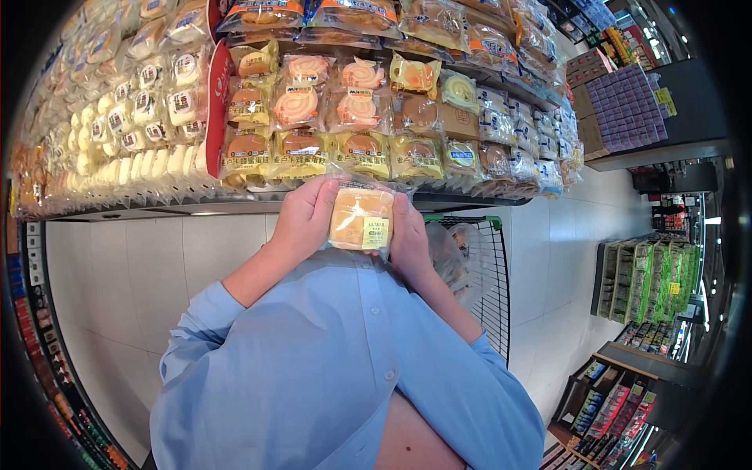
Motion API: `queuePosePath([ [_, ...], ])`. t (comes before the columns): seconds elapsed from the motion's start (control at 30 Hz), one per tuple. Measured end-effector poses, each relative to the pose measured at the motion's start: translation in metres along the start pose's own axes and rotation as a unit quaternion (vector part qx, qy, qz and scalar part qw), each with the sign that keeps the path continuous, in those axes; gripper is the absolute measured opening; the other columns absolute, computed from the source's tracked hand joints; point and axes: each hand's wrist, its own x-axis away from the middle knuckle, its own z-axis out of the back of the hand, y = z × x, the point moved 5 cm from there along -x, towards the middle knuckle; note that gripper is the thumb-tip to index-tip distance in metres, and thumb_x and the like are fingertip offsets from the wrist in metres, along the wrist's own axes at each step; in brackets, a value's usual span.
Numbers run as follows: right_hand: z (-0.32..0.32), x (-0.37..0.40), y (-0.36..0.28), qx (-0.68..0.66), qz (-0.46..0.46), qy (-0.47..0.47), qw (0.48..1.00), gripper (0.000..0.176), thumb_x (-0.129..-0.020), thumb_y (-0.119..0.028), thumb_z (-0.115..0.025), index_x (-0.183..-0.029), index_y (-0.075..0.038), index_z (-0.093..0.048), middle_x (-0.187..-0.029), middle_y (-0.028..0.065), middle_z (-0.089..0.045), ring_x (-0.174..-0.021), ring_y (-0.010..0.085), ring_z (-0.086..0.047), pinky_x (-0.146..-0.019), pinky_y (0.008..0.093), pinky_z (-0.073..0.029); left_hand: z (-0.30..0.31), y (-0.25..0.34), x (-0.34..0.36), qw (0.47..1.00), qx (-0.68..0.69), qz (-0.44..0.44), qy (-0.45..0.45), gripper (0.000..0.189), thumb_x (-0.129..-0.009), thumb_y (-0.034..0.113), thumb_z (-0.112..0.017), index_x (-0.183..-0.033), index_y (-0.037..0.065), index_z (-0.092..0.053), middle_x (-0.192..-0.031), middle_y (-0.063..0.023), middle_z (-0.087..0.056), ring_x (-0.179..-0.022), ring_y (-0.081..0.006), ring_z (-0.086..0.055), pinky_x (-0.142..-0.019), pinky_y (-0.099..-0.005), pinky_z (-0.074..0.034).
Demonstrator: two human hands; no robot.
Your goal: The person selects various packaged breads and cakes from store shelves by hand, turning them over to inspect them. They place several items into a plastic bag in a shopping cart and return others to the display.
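A clear plastic packet of pale bread (359, 213) with a yellow-green label at its lower right is held up in front of the blue shirt. My left hand (307, 210) grips its left edge, thumb on the front. On the right edge is my right hand (407, 235), also closed on the wrapper with the thumb upward. The fingers behind the packet are mostly hidden. Just beyond it, yellow-wrapped cakes (363, 154) line the front of the display shelf, with packaged pink swirl rolls (295, 107) behind them.
A shopping cart (493, 290) with plastic bags (468, 258) in it stands at the right, beside my right forearm. A red divider (218, 110) splits the shelf, with white-wrapped buns (146, 106) to its left. Stacked purple boxes (624, 107) and a green rack (644, 280) stand farther right.
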Motion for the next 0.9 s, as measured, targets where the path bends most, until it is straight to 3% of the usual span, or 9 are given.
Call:
queuePosePath([
  [0.37,-0.004,-0.005,-0.001,0.018,0.007,-0.018,1.000,0.054,-0.109,-0.038,-0.027,-0.136,0.004,-0.048,-0.096,0.0111,-0.067,-0.059,0.0125,-0.060,-0.048,0.0244,-0.049,0.008,0.002,-0.002,1.000,-0.006,-0.015,0.010,0.035,-0.106,0.023,-0.045,-0.114,-0.003,-0.066,-0.095,-0.0118,-0.072,-0.087,-0.0150,-0.066,-0.079,-0.0290,-0.052],
  [0.47,0.001,-0.010,0.003,0.029,0.010,-0.012,0.999,0.059,-0.107,-0.043,-0.031,-0.145,0.002,-0.037,-0.112,0.0126,-0.063,-0.076,0.0142,-0.065,-0.056,0.0248,-0.053,0.015,0.013,-0.006,0.999,-0.017,-0.036,0.013,0.036,-0.106,0.024,-0.044,-0.113,-0.004,-0.066,-0.099,-0.0091,-0.071,-0.089,-0.0133,-0.064,-0.081,-0.0280,-0.051],
  [0.53,0.004,-0.013,0.007,0.017,0.016,-0.012,1.000,0.072,-0.104,-0.051,-0.037,-0.152,-0.001,-0.020,-0.133,0.0152,-0.052,-0.102,0.0194,-0.063,-0.077,0.0300,-0.056,0.020,0.022,-0.008,0.998,-0.027,-0.052,0.020,0.037,-0.106,0.024,-0.043,-0.113,-0.004,-0.066,-0.100,-0.0090,-0.071,-0.089,-0.0138,-0.064,-0.082,-0.0284,-0.051],
  [0.57,0.003,-0.013,0.005,0.017,0.016,-0.014,1.000,0.072,-0.104,-0.051,-0.037,-0.152,-0.001,-0.020,-0.133,0.0152,-0.052,-0.102,0.0194,-0.063,-0.077,0.0300,-0.056,0.020,0.029,-0.010,0.998,-0.013,-0.066,0.015,0.037,-0.106,0.025,-0.043,-0.114,-0.004,-0.066,-0.103,-0.0096,-0.070,-0.090,-0.0146,-0.064,-0.084,-0.0290,-0.051],
  [0.63,-0.003,-0.010,-0.003,0.000,0.037,-0.043,0.998,0.083,-0.100,-0.058,-0.041,-0.155,-0.004,-0.008,-0.144,0.0168,-0.042,-0.120,0.0245,-0.055,-0.095,0.0374,-0.050,0.015,0.035,-0.012,0.997,0.001,-0.081,0.010,0.037,-0.106,0.025,-0.043,-0.115,-0.004,-0.066,-0.106,-0.0101,-0.070,-0.091,-0.0153,-0.064,-0.085,-0.0295,-0.050],
  [0.73,-0.011,-0.014,0.002,-0.120,0.020,-0.093,0.988,0.088,-0.097,-0.066,-0.038,-0.155,-0.006,-0.010,-0.148,0.0160,-0.038,-0.131,0.0258,-0.047,-0.104,0.0432,-0.044,0.004,0.045,-0.013,0.994,0.003,-0.106,-0.032,0.036,-0.106,0.025,-0.045,-0.121,-0.002,-0.063,-0.101,-0.0081,-0.068,-0.086,-0.0127,-0.063,-0.080,-0.0272,-0.051],
  [0.8,-0.009,-0.011,0.004,-0.208,-0.034,-0.123,0.970,0.090,-0.092,-0.076,-0.033,-0.152,-0.010,-0.024,-0.148,0.0141,-0.040,-0.134,0.0268,-0.045,-0.109,0.0493,-0.038,-0.011,0.047,-0.005,0.978,0.042,0.012,-0.202,0.038,-0.105,0.025,-0.047,-0.132,0.000,-0.056,-0.091,-0.0049,-0.064,-0.081,-0.0088,-0.060,-0.072,-0.0240,-0.051],
  [0.83,-0.009,-0.008,0.000,-0.208,-0.034,-0.123,0.970,0.090,-0.092,-0.076,-0.033,-0.152,-0.010,-0.024,-0.148,0.0141,-0.040,-0.134,0.0268,-0.045,-0.109,0.0493,-0.038,-0.012,0.047,-0.004,0.978,0.042,0.011,-0.202,0.038,-0.105,0.025,-0.047,-0.132,0.000,-0.056,-0.091,-0.0049,-0.064,-0.081,-0.0088,-0.060,-0.072,-0.0240,-0.051],
  [0.9,-0.009,-0.003,-0.001,-0.350,-0.109,-0.095,0.925,0.091,-0.088,-0.080,-0.033,-0.147,-0.011,-0.037,-0.146,0.0142,-0.043,-0.132,0.0299,-0.046,-0.109,0.0523,-0.036,-0.010,0.054,-0.004,0.981,0.015,-0.091,-0.170,0.043,-0.103,0.024,-0.050,-0.140,0.002,-0.049,-0.087,-0.0028,-0.059,-0.077,-0.0067,-0.058,-0.068,-0.0224,-0.052],
])
